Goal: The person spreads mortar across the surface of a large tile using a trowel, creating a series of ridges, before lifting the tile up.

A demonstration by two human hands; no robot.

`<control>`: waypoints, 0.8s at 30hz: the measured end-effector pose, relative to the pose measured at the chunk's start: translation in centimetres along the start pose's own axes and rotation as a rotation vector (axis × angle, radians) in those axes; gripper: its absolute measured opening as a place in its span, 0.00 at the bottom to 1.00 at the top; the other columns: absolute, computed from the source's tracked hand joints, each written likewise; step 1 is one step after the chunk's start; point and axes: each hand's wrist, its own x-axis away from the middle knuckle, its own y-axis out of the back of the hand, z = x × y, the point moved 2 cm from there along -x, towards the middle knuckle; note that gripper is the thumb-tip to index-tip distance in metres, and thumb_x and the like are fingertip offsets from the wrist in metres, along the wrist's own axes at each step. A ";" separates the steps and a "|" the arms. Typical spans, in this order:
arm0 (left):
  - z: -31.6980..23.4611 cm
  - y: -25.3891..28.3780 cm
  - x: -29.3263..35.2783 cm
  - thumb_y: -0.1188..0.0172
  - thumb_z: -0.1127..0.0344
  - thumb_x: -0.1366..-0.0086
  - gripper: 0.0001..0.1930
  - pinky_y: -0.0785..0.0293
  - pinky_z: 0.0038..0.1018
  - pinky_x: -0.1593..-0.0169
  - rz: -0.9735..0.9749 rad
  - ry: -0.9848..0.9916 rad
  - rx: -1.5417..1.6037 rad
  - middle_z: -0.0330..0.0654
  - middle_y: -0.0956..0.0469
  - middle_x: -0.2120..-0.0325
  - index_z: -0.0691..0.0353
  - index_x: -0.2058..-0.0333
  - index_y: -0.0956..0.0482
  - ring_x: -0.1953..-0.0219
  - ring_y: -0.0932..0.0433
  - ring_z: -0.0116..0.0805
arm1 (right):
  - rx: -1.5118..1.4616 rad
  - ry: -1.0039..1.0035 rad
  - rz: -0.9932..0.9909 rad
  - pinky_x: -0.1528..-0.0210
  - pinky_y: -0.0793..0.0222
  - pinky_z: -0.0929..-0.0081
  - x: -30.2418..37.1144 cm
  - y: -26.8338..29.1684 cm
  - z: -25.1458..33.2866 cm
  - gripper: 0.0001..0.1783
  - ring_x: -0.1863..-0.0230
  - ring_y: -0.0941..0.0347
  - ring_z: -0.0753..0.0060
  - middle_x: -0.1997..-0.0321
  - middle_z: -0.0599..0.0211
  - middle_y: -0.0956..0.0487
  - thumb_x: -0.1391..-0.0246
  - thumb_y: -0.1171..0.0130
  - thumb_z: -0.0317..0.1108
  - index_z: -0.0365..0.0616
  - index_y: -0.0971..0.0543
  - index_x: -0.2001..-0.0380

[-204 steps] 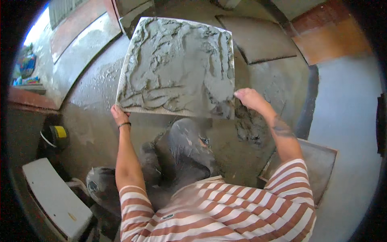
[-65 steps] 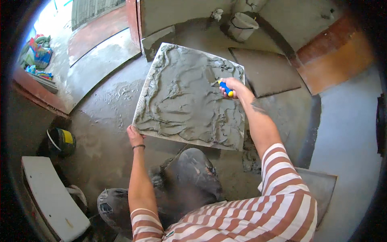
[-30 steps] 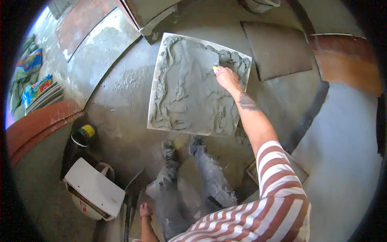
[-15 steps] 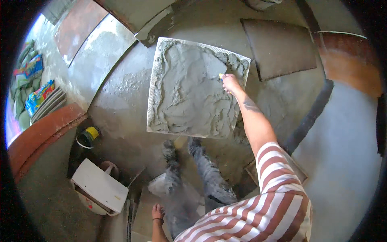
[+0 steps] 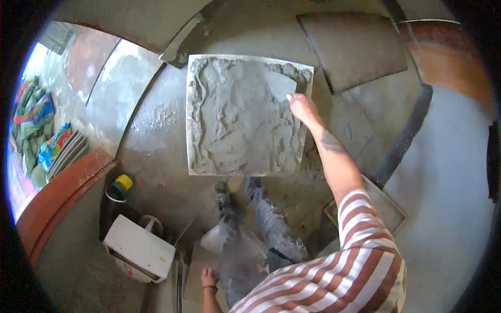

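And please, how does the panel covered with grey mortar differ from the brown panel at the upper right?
The mortar-covered panel carries a thick, ridged grey layer, while the brown panel shows no such layer. The mortar-covered panel has a pale rim; the brown panel has dark edges. The right hand holds a trowel on the mortar-covered panel; no hand is on the brown panel. Both are flat and four-sided.

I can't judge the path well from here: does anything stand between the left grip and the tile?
The left leg lies between the left grip and the middle of the tile's near edge; toward the near left corner, the way seems to pass beside it. Depth is unclear.
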 end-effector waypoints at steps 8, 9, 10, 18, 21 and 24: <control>1.2 0.7 -1.0 0.50 0.58 0.34 0.17 0.37 0.22 0.78 0.066 -0.012 0.008 0.37 0.25 0.71 0.55 0.49 0.34 0.76 0.30 0.26 | -0.326 -0.115 0.047 0.76 0.32 0.63 -1.9 -1.6 -3.0 0.17 0.76 0.27 0.63 0.74 0.63 0.23 0.40 0.56 0.49 0.50 0.25 0.61; 0.8 -0.4 -0.3 0.50 0.58 0.34 0.17 0.37 0.22 0.77 0.047 -0.041 -0.017 0.37 0.24 0.69 0.54 0.49 0.33 0.75 0.29 0.26 | -0.681 -0.269 0.202 0.85 0.35 0.69 -1.9 -2.6 -3.7 0.16 0.84 0.31 0.72 0.80 0.67 0.26 0.40 0.55 0.48 0.48 0.26 0.64; 0.2 -0.7 0.5 0.50 0.58 0.34 0.16 0.37 0.22 0.76 0.009 -0.076 -0.035 0.37 0.24 0.68 0.54 0.49 0.32 0.74 0.29 0.26 | -0.739 -0.210 0.255 0.91 0.44 0.79 0.2 -2.0 -2.3 0.15 0.87 0.40 0.85 0.83 0.73 0.32 0.39 0.54 0.48 0.47 0.29 0.68; 2.8 0.2 -1.3 0.48 0.56 0.35 0.19 0.32 0.26 0.70 0.037 -0.167 -0.143 0.39 0.23 0.62 0.54 0.47 0.33 0.68 0.27 0.29 | -1.409 -0.488 0.351 0.86 0.41 0.80 -2.3 -6.0 1.2 0.14 0.85 0.37 0.80 0.79 0.71 0.30 0.38 0.55 0.47 0.49 0.29 0.67; 1.8 -0.3 0.4 0.48 0.56 0.35 0.20 0.30 0.26 0.69 -0.002 -0.149 -0.063 0.39 0.23 0.63 0.54 0.46 0.34 0.69 0.26 0.29 | -1.435 -0.494 0.434 0.85 0.40 0.78 0.3 -7.0 6.9 0.16 0.83 0.36 0.78 0.77 0.68 0.29 0.40 0.52 0.49 0.48 0.29 0.65; 0.3 -0.4 2.2 0.48 0.57 0.35 0.21 0.30 0.26 0.68 0.022 -0.022 0.016 0.39 0.23 0.66 0.55 0.46 0.35 0.68 0.26 0.30 | -1.427 -0.503 0.445 0.86 0.41 0.76 2.4 -7.3 8.8 0.16 0.84 0.36 0.78 0.77 0.68 0.28 0.40 0.52 0.50 0.48 0.30 0.65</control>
